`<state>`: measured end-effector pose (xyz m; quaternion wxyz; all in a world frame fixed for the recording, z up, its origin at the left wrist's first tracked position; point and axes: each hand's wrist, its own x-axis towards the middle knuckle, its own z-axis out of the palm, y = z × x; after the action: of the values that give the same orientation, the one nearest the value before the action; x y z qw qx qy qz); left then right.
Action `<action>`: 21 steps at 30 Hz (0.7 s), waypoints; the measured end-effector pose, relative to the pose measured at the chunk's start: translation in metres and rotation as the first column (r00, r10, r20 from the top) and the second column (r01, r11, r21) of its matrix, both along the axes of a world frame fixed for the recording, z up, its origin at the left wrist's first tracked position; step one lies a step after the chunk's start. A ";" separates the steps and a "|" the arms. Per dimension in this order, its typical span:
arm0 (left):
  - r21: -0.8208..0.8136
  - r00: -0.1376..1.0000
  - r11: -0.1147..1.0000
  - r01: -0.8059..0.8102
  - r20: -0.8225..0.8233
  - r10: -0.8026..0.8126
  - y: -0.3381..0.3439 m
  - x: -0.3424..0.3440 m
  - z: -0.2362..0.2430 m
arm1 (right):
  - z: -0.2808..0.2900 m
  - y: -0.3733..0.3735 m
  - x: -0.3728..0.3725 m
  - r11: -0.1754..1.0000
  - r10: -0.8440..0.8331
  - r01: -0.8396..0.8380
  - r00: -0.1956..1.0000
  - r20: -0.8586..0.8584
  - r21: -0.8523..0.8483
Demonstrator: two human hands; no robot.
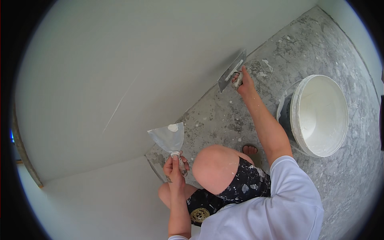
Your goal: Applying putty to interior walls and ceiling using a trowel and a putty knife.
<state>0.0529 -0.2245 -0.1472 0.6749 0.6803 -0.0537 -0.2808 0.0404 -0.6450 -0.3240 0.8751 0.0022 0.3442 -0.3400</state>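
Note:
My left hand (176, 170) is closed round the handle of a wide putty knife (167, 137), its blade pointing up and away from me. A white dab of filler (173, 128) sits near the blade's edge. Farther off to the right, my right hand (243, 82) grips the handle of a flat rectangular plastering trowel (232, 71). The trowel is tilted along the foot of the wall (120, 80); whether its edge touches the surface I cannot tell. White material streaks the back of the trowel. A thin pale line runs across the wall to the left.
A large white bucket (295, 116), its inside coated white, stands on the floor to my right. The grey concrete floor (288, 52) is spattered with white. My bare knees are bent close below my hands. Walls meet at a corner near my left hand.

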 end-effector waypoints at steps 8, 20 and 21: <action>0.031 1.000 0.999 -0.012 -0.001 0.012 -0.003 -0.002 0.005 | 0.071 0.045 -0.052 0.887 -0.284 0.151 0.923 -0.258 -0.437; 0.222 0.940 0.947 0.231 0.201 -0.276 -0.111 0.025 0.054 | 0.119 0.134 -0.149 0.592 -0.105 -0.503 0.727 -0.679 -0.630; 0.213 0.940 0.946 0.243 0.189 -0.284 -0.125 0.025 0.058 | 0.121 0.141 -0.158 0.450 -0.194 -0.562 0.697 -0.691 -0.693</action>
<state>0.0775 -0.3490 -0.0893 0.5543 0.7538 -0.1913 -0.2966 -0.1177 -0.5038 -0.2028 0.5855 -0.6122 0.4150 -0.3320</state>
